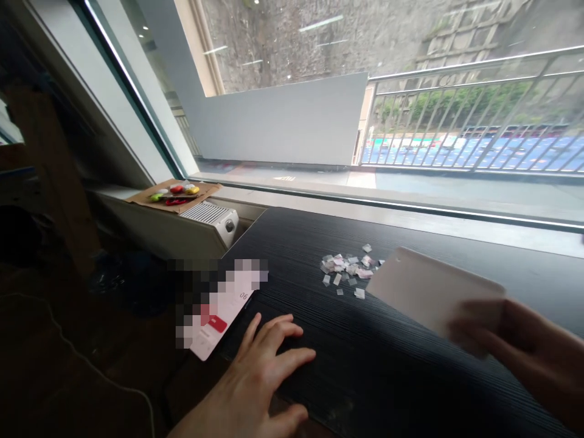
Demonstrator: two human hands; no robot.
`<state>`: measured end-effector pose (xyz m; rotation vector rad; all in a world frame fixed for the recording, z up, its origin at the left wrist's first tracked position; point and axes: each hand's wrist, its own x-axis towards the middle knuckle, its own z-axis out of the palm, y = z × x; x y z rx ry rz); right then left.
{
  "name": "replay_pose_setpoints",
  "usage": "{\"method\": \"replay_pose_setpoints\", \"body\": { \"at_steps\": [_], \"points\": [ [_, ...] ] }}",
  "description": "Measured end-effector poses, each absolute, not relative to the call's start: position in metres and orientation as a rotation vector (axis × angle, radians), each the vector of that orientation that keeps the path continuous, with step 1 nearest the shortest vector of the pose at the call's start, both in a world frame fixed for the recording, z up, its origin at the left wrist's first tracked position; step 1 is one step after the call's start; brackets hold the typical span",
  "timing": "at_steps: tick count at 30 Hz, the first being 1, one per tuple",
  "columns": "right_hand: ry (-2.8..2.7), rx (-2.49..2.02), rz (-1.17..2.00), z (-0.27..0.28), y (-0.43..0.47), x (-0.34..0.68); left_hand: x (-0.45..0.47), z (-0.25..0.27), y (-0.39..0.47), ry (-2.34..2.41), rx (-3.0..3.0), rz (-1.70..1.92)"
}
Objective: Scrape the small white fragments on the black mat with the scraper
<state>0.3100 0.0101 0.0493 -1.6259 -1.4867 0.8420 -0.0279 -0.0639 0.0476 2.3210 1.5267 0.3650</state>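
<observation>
My right hand [488, 325] grips a thin, pale grey, flat rectangular sheet [433, 289] by its near right corner; a small hole shows near the sheet's far left corner. The sheet's left edge is beside a loose pile of small clear and whitish square pieces [349, 267] on the black tabletop [314, 322]. My left hand [269, 365] has its fingers spread at the near edge of the tabletop, with nothing in it. Just beyond it, a partly blurred-out phone [235, 298] with a lit pinkish screen lies at the left edge. My right fingers are smeared by motion.
At the back left, a brown board [141, 196] with red, yellow and green items lies on the sill beside a white slatted unit [212, 214]. A large window runs behind the table, with a railing [456, 121] outside. A pale cable [109, 371] hangs at lower left.
</observation>
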Motion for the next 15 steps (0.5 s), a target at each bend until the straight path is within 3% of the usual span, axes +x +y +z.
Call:
{"method": "replay_pose_setpoints", "body": {
  "at_steps": [15],
  "points": [
    [-1.460, -1.483, 1.089, 0.038, 0.016, 0.309, -0.045, 0.023, -0.061, 1.446, 2.494, 0.481]
  ]
}}
